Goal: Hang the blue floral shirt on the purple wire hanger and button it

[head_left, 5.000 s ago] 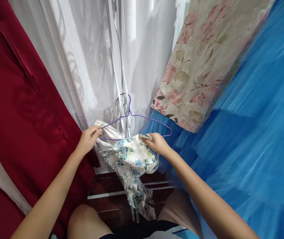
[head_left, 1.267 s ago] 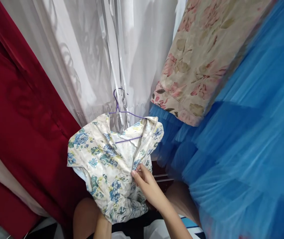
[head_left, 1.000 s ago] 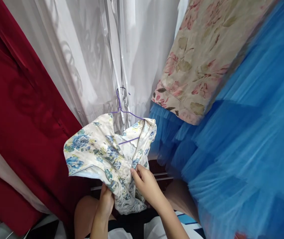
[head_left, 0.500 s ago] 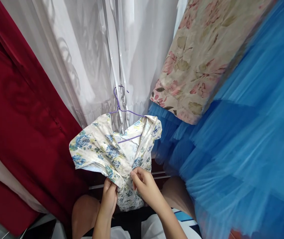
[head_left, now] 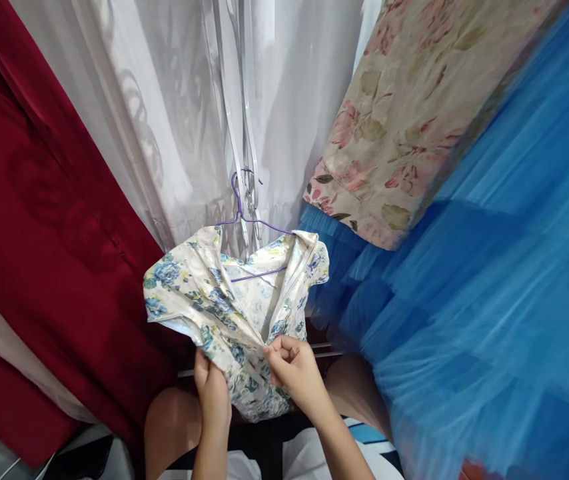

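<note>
A short-sleeved white dress [head_left: 244,373] with blue and yellow flowers hangs from a purple wire hanger [head_left: 239,208]. Its V-shaped opening has a zipper [head_left: 283,300] along the edge, and the hanger's lower bar shows inside. At the bottom of the V, my right hand [head_left: 294,370] pinches the zipper; the pull itself is covered by the fingertips. On the left side below the sleeve, my left hand [head_left: 213,387] grips the dress fabric, thumb in front and the other fingers behind the cloth. The dress's lower end drops between my knees.
White curtain-like fabric [head_left: 174,120] and white straps [head_left: 229,113] hang behind the hanger. Dark red cloth [head_left: 64,213] hangs on the left. A pink-flowered beige garment [head_left: 389,133] and blue layered tulle [head_left: 474,320] fill the right. A dark flat object [head_left: 82,460] lies at lower left.
My left hand has shifted left and slightly up along the dress's side, drawing the fabric outward. The V opening looks wider. My right hand stays pinched at nearly the same place.
</note>
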Tool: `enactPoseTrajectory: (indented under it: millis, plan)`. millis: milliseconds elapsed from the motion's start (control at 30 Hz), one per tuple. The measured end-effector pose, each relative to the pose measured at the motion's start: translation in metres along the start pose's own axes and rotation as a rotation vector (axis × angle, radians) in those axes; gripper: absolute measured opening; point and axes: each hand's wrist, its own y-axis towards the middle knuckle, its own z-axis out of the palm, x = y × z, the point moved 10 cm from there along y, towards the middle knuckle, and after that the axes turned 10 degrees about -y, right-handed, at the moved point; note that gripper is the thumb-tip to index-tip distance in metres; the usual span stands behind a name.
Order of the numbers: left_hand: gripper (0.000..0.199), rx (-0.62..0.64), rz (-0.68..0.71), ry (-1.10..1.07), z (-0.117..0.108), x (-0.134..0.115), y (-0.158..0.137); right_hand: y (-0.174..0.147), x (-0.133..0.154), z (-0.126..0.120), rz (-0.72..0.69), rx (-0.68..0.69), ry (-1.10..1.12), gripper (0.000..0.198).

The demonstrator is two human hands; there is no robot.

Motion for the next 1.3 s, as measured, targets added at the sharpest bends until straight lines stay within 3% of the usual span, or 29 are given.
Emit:
enactPoseTrajectory:
  millis: [67, 100, 167, 200, 267, 367, 467, 633, 767, 900, 1033, 1100, 1167, 1233, 1300]
  plan:
    - [0.033, -0.149, 0.321, 0.073, -0.008, -0.036, -0.016, -0.001, 0.001, -0.004, 0.005, -0.032, 0.004, 0.035]
    - [0.03, -0.167, 0.486, 0.12, -0.006, -0.053, -0.028, -0.001, 0.001, -0.005, 0.004, -0.037, 0.001, 0.036]
    - [0.029, -0.038, 0.685, 0.241, 0.016, -0.07, -0.046, -0.002, 0.004, -0.003, -0.01, -0.026, -0.003, 0.037]
    - [0.029, 0.077, 0.69, 0.308, 0.03, -0.068, -0.05, -0.003, 0.006, -0.001, -0.017, -0.011, 0.002, 0.037]
    - [0.024, 0.305, 0.549, 0.426, 0.053, -0.045, -0.049, -0.004, 0.011, 0.005, -0.027, 0.023, 0.021, 0.037]
    - [0.013, 0.481, 0.289, 0.466, 0.063, -0.005, -0.045, -0.004, 0.023, 0.012, -0.041, 0.056, 0.05, 0.035]
    - [0.019, 0.482, 0.218, 0.371, 0.06, 0.005, -0.042, 0.0, 0.036, 0.016, -0.054, 0.061, 0.064, 0.033]
    - [0.024, 0.459, 0.207, 0.343, 0.068, -0.009, -0.044, 0.017, 0.057, 0.018, -0.047, 0.088, 0.054, 0.033]
    - [0.012, 0.544, 0.264, 0.498, 0.081, -0.01, -0.054, 0.055, 0.106, -0.007, -0.181, -0.071, 0.095, 0.031]
    - [0.012, 0.624, 0.295, 0.607, 0.081, 0.014, -0.055, 0.098, 0.166, -0.014, -0.307, -0.121, 0.067, 0.03]
    - [0.012, 0.711, 0.284, 0.657, 0.081, 0.026, -0.043, 0.111, 0.189, -0.015, -0.344, -0.145, 0.085, 0.024]
    - [0.011, 0.678, 0.332, 0.628, 0.087, 0.0, -0.029, 0.105, 0.185, -0.012, -0.337, -0.11, 0.084, 0.023]
    - [0.021, 0.595, 0.455, 0.568, 0.1, -0.05, -0.012, 0.096, 0.178, -0.011, -0.324, -0.089, 0.072, 0.023]
    - [0.035, 0.531, 0.644, 0.513, 0.123, -0.112, 0.001, 0.086, 0.174, -0.013, -0.321, -0.09, 0.053, 0.023]
    - [0.04, 0.587, 0.774, 0.537, 0.159, -0.158, 0.007, 0.08, 0.175, -0.012, -0.333, -0.087, 0.026, 0.022]
